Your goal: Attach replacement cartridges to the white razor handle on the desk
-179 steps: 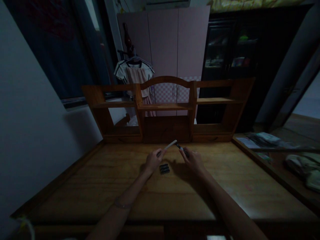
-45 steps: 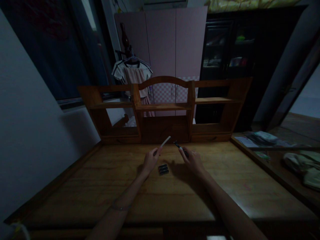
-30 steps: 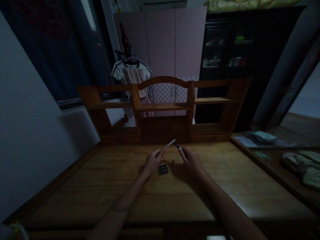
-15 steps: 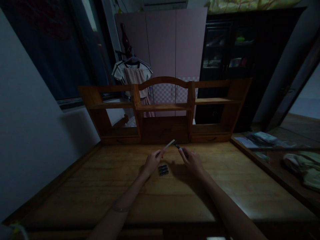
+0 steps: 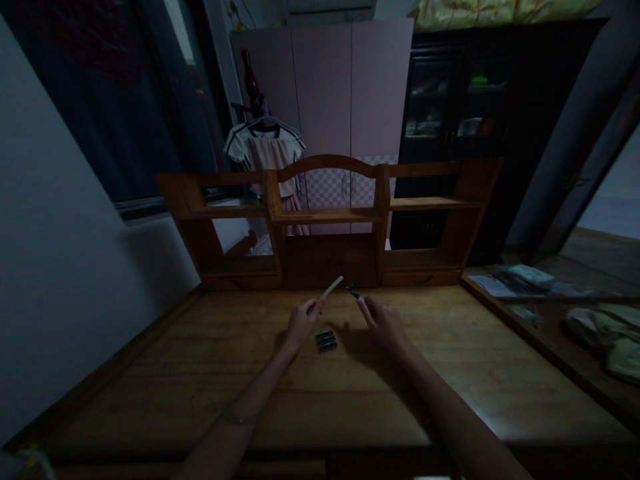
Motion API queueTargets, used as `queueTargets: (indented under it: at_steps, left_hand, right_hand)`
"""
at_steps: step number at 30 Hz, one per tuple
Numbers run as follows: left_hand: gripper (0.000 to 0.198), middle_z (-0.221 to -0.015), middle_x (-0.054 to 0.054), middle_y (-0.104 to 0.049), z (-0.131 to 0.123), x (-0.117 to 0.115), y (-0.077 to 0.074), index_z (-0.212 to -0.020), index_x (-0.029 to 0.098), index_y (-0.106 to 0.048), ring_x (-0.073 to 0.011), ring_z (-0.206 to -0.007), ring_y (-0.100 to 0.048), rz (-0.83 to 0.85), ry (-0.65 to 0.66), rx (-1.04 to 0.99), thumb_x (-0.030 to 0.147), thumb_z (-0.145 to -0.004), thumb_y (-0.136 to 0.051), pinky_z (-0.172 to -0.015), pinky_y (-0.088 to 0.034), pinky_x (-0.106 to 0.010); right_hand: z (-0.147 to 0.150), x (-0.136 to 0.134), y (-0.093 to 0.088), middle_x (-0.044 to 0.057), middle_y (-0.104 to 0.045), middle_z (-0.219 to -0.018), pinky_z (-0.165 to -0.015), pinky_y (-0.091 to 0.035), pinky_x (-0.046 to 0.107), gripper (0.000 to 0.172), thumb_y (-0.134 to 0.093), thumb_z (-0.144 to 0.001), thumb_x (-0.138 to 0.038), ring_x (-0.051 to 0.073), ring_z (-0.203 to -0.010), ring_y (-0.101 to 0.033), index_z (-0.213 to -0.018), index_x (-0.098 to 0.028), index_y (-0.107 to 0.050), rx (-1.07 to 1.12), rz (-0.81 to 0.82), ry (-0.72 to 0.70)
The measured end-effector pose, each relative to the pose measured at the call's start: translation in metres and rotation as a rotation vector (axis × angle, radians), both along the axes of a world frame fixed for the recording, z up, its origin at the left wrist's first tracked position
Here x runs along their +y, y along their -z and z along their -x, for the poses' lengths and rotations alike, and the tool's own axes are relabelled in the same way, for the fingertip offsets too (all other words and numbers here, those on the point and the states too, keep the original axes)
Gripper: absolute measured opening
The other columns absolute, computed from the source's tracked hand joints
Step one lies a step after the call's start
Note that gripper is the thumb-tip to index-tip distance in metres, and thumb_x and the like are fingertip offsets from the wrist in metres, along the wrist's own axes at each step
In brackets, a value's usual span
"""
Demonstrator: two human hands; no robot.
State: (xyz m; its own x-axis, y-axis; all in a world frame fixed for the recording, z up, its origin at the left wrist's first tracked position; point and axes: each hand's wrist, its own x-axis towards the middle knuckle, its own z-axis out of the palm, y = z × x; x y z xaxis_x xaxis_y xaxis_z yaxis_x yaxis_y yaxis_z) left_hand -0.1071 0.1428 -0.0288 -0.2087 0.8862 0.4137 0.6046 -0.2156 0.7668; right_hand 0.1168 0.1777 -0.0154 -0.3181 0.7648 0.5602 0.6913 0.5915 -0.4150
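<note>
Over the surface (image 5: 200,380): both hands raised, near each other, far edge beyond them; light poor.
Left hand (image 5: 301,325): grip closed round the dark lower end of a pale stick (image 5: 333,287), which slants up and toward the right hand.
Right hand (image 5: 389,325): grip closed on the handle of a dark-headed tool (image 5: 354,293), head pointing up and toward the stick; exact kind too small to tell.
Stick and tool: tips just apart now. A second ago they seemed to meet, the stick looking bent; since then the stick has drawn back and looks straighter, tool hardly shifted. Reads as a break in contact, both pieces held ready.
Black pack (image 5: 327,342): ridged, lying on the surface between the forearms, untouched, unmoved.
Shelf unit (image 5: 330,215): wooden, behind the hands.
</note>
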Motion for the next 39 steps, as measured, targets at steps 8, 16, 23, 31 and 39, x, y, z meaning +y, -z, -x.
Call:
queueTargets:
  at_steps: [8, 16, 23, 31, 39]
  left_hand:
    - [0.045, -0.059, 0.002, -0.054, 0.0000, 0.0026, 0.0036, -0.067, 0.017, -0.059, -0.0126, -0.057, -0.050, 0.003, 0.016, 0.049, 0.054, -0.086, -0.042, -0.054, -0.032, -0.021]
    - [0.044, -0.062, 0.001, -0.056, -0.0022, 0.0000, 0.0007, -0.068, 0.017, -0.059, -0.0126, -0.060, -0.051, -0.026, 0.089, 0.051, 0.053, -0.087, -0.042, -0.057, -0.033, -0.022]
    - [0.044, -0.060, 0.002, -0.056, 0.0013, 0.0031, 0.0065, -0.071, 0.018, -0.060, -0.0124, -0.057, -0.052, -0.003, 0.034, 0.052, 0.054, -0.087, -0.041, -0.053, -0.032, -0.022]
    - [0.044, -0.063, 0.001, -0.057, 0.0011, 0.0035, 0.0075, -0.069, 0.017, -0.059, -0.0132, -0.062, -0.054, -0.023, 0.028, 0.073, 0.053, -0.088, -0.041, -0.057, -0.034, -0.022]
    - [0.046, -0.064, 0.001, -0.057, -0.0024, 0.0007, 0.0031, -0.070, 0.016, -0.059, -0.0120, -0.062, -0.052, -0.026, 0.096, 0.071, 0.054, -0.088, -0.041, -0.058, -0.034, -0.021]
  right_hand:
    - [-0.0006, 0.0007, 0.0016, 0.005, -0.070, -0.075, -0.054, -0.031, 0.024, 0.042, -0.031, -0.097, -0.046, 0.016, -0.064, -0.064, -0.096, -0.021, -0.064, 0.000, -0.023, 0.006]
    - [0.0003, 0.0023, 0.0035, 0.006, -0.070, -0.078, -0.055, -0.032, 0.023, 0.041, -0.031, -0.096, -0.046, 0.017, -0.067, -0.065, -0.096, -0.020, -0.064, 0.016, -0.013, -0.010]
    - [0.0002, 0.0011, 0.0033, 0.007, -0.070, -0.078, -0.056, -0.033, 0.024, 0.041, -0.032, -0.096, -0.047, 0.018, -0.069, -0.065, -0.097, -0.020, -0.063, 0.020, 0.007, -0.020]
    - [0.0000, 0.0015, 0.0038, 0.006, -0.069, -0.076, -0.056, -0.032, 0.024, 0.041, -0.033, -0.096, -0.048, 0.017, -0.066, -0.064, -0.095, -0.020, -0.062, 0.027, 0.003, -0.023]
    - [0.0008, 0.0045, 0.0063, 0.006, -0.071, -0.078, -0.055, -0.032, 0.024, 0.041, -0.033, -0.096, -0.047, 0.017, -0.067, -0.065, -0.095, -0.020, -0.063, 0.017, -0.021, -0.017]
